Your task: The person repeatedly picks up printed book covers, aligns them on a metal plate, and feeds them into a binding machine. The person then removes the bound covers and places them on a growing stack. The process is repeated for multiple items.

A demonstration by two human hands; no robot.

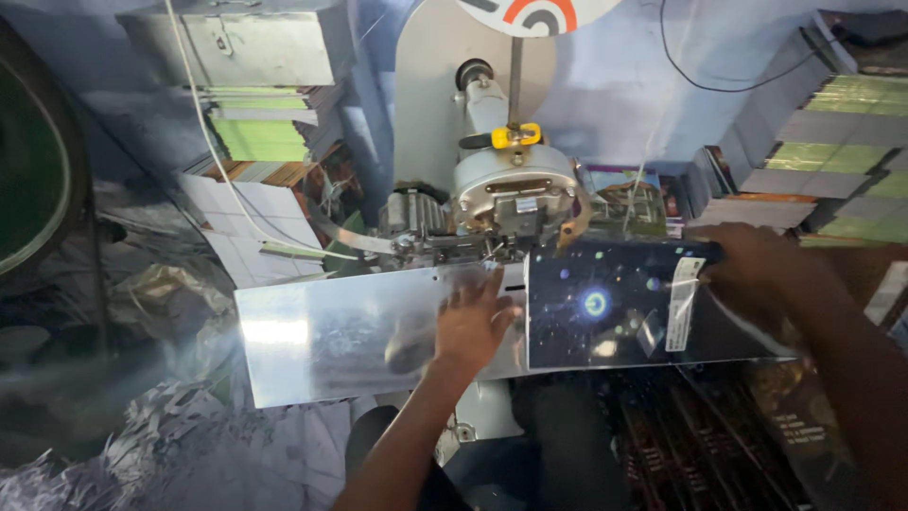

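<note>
Machine first, since it fills most of the view: a grey metal stitching-type machine with a rounded head (511,185) stands at the back of a shiny, flat steel work table (322,331), with a white reel bearing an orange arc (534,11) at the top and a small yellow clip on its vertical rod (515,135).

Stacks of green and grey-edged booklets (832,132) are piled on the right, and another stack of green-edged ones (260,128) sits up on the left, so plenty of material is around. I can't tell which piles are finished and which are waiting.

Down on the left there's a heap of crumpled silvery scrap (142,445).

Next, the piece in hand: a dark, glossy booklet cover with a starry space print and a white label strip (615,308) lies flat on the table, its upper edge tucked right under the machine head. My read is that it's in position at the head, mid-pass, not yet cleared off.

Right hand (757,265) grips the cover's right end, fingers closed around the edge. Left hand (473,317) lies open, fingers spread, pressing on the table right at the cover's left edge, holding nothing.
</note>
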